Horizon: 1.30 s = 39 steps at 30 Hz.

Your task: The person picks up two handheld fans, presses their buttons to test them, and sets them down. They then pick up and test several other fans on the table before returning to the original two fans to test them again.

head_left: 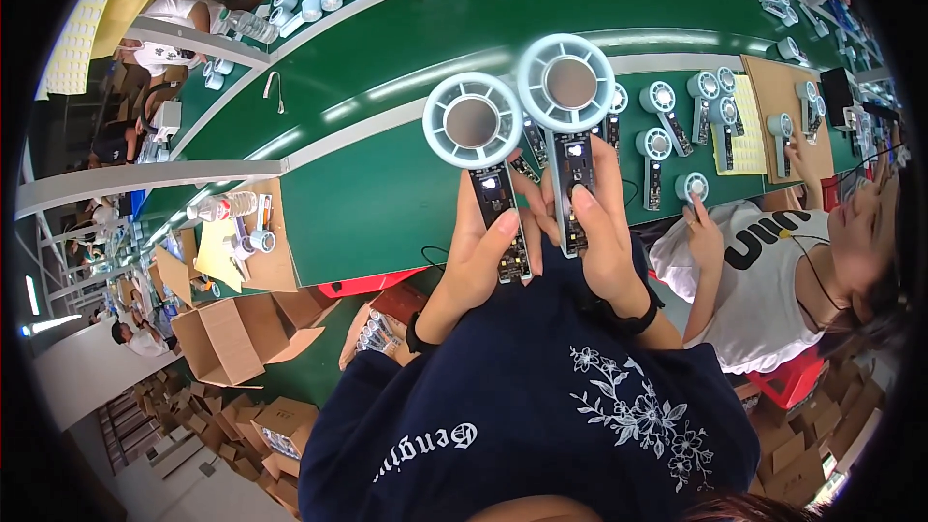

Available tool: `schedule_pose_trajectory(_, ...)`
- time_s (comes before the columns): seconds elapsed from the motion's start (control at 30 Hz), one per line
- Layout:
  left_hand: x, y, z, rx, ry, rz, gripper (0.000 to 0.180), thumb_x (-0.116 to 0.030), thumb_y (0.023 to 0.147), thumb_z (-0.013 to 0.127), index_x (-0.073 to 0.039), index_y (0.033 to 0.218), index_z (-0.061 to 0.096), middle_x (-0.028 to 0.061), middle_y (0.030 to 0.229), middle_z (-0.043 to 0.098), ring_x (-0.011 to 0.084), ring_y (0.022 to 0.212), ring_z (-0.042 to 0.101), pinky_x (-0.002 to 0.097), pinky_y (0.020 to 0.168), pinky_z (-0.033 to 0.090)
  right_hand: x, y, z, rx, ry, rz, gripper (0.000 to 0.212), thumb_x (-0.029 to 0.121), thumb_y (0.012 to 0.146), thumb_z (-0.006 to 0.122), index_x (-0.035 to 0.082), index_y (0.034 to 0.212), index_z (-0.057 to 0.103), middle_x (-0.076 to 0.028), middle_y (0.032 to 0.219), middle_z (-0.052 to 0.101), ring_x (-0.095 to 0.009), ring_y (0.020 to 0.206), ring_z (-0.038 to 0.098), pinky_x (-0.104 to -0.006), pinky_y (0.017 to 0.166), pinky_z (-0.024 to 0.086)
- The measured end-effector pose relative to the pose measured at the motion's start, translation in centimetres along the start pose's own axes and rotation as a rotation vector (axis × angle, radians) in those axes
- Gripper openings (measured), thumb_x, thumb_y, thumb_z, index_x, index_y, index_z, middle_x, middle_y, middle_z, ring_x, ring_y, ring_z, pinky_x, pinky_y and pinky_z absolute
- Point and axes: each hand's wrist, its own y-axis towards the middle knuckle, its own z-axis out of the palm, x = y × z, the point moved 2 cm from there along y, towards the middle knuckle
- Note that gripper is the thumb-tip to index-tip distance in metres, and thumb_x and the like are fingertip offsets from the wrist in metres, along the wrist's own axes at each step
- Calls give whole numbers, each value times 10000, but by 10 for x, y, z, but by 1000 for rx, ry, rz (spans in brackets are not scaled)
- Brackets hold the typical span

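My left hand [471, 266] is closed round the handle of a handheld fan [473, 123]. Its pale blue round head points up, and a dark circuit board with a small lit white display lies exposed along the handle. A second fan [570, 83] of the same kind is upright in my right hand [607, 246], with the thumb on its board. That fan's display is lit too. Both fans are raised side by side over the green table's near edge, their heads close together. Behind them, partly hidden by my hands and the handles, lie more fan handles.
Several similar fans [655, 142] lie on the green table [367, 203] to the right. A co-worker [764, 251] sits close on that side, holding a fan [692, 188]. At left are a plastic bottle [227, 206], cardboard [273, 256] and an open carton [227, 338]. A metal rail [145, 184] crosses there.
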Motion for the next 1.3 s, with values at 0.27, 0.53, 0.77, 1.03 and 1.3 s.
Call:
schedule_pose_trajectory(0.27,3,-5,-7,32,-88,15,531,-203,930,465,11,1335,198,149,939,513,205,626,588,243,421,466,-1,-2,1,61,120,44,435,102,930,370,-23,1326,240,-101,1186,416,-121,1018,426,-273,908,345)
schedule_pose_trajectory(0.53,5,-3,-5,-13,-86,-7,519,-185,931,457,4,1332,186,145,933,501,200,611,580,239,413,459,-2,4,2,25,-59,-9,458,242,931,389,8,1304,264,-86,865,479,-93,619,434,-208,545,356)
schedule_pose_trajectory(0.77,7,-1,-8,16,-83,6,538,-197,927,467,4,1333,176,146,928,497,202,607,579,239,396,452,-6,4,2,24,-11,-3,451,243,941,382,0,1298,253,-78,859,477,-93,620,434,-213,546,363)
schedule_pose_trajectory(1.03,8,2,-7,4,-74,-2,570,-233,919,494,7,1333,184,145,914,500,202,606,582,240,387,451,-7,7,1,20,5,2,436,246,941,382,-4,1280,268,-77,858,477,-94,621,436,-216,546,366)
schedule_pose_trajectory(1.3,6,3,-3,-72,52,2,618,-316,900,479,27,1340,216,130,915,482,150,457,514,234,337,402,-6,10,2,19,-15,8,428,238,940,382,-11,1272,281,-74,863,481,-93,623,437,-218,552,368)
